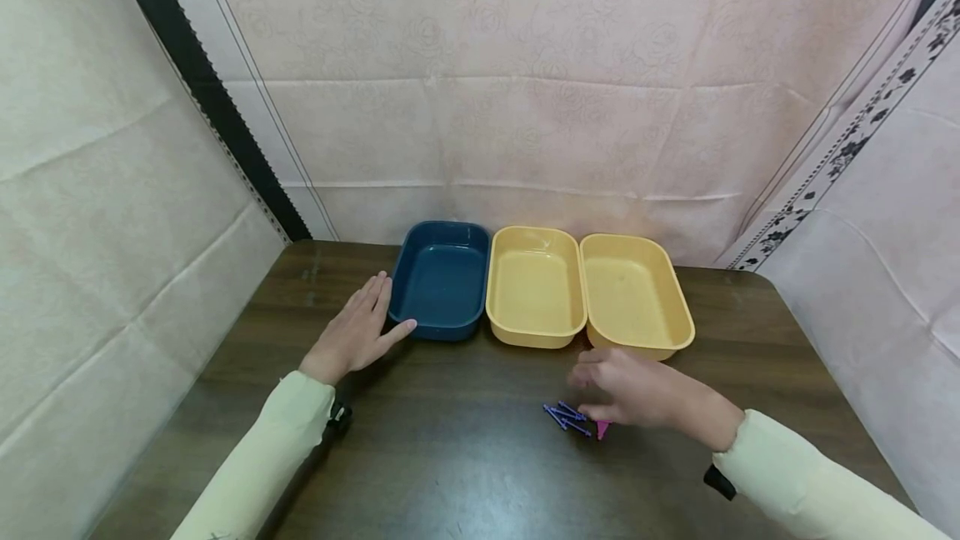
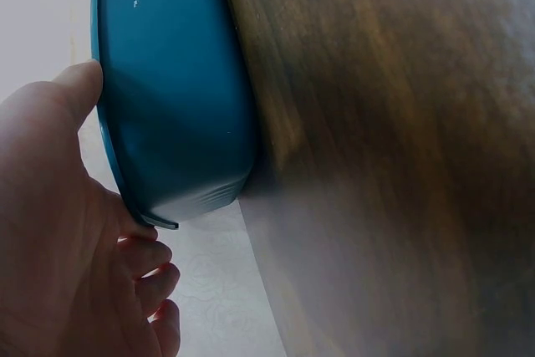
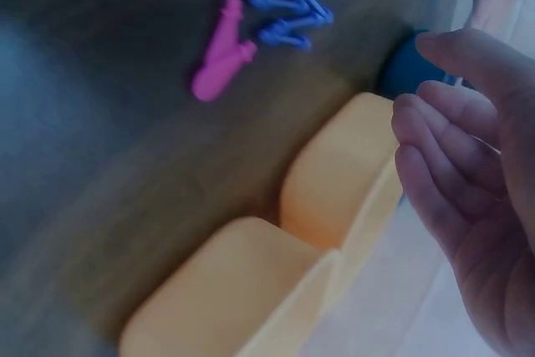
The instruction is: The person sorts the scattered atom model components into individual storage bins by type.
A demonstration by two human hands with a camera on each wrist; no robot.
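My left hand [image 1: 356, 332] touches the near left side of a dark blue plastic tub [image 1: 442, 290]. In the left wrist view its thumb and index finger meet the tub's rim [image 2: 109, 135], the other fingers loosely bent. Over the table, in front of the right yellow tub [image 1: 637, 294], hovers my right hand [image 1: 633, 390] with relaxed fingers and nothing visible in them. Below it lie several small violet-blue sticks with knobbed ends [image 1: 577, 427] and small pink pin-shaped pieces [image 3: 219, 60]. From the head view, the hand partly hides the pink ones [image 1: 602, 430].
Another yellow tub [image 1: 536, 298] stands between the blue tub and the right yellow one, all in a row at the back of the brown wooden table [image 1: 450, 457]. Pale patterned cloth [image 1: 525, 132] hangs behind and along both sides.
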